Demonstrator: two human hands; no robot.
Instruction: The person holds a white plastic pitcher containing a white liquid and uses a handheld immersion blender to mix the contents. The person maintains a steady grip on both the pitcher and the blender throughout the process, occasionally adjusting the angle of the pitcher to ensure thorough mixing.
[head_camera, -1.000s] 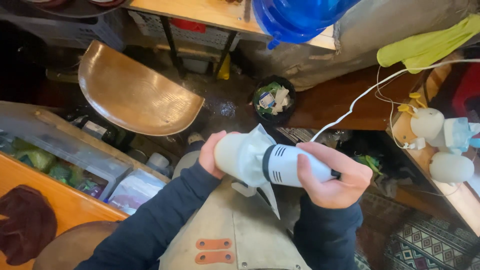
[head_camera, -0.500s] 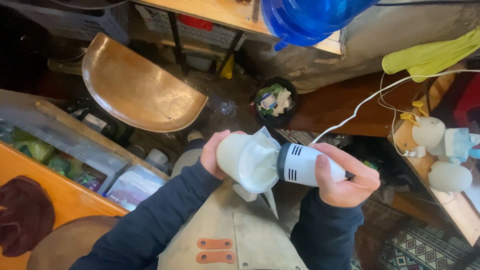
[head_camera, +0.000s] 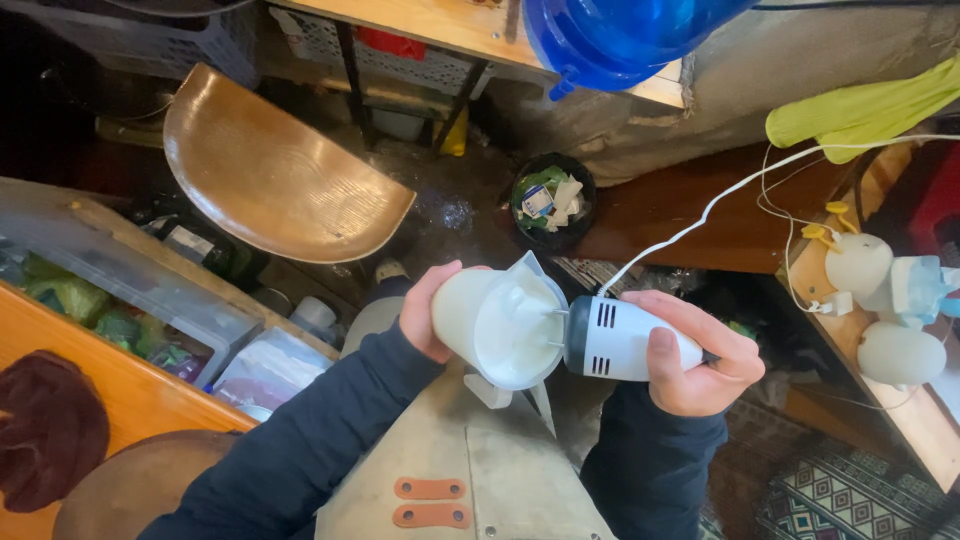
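The right hand (head_camera: 700, 365) is wrapped around the white hand mixer (head_camera: 625, 338), whose metal beater enters the white jug (head_camera: 497, 325). The left hand (head_camera: 428, 312) grips the jug's far side, holding it tilted above the beige apron (head_camera: 480, 470). The mixer's white cord (head_camera: 720, 195) runs toward the wooden shelf's edge (head_camera: 900, 420).

Dark navy sleeves (head_camera: 330, 440) — beige apron (head_camera: 480, 470)

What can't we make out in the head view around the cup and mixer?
- Mixer: its beaters, sunk in white cream inside the cup.
- Left hand: fingers hidden behind the cup.
- White cord: its end runs off the right edge.
- Blue jug: cut off by the top edge.
- Bin contents: too small to tell.
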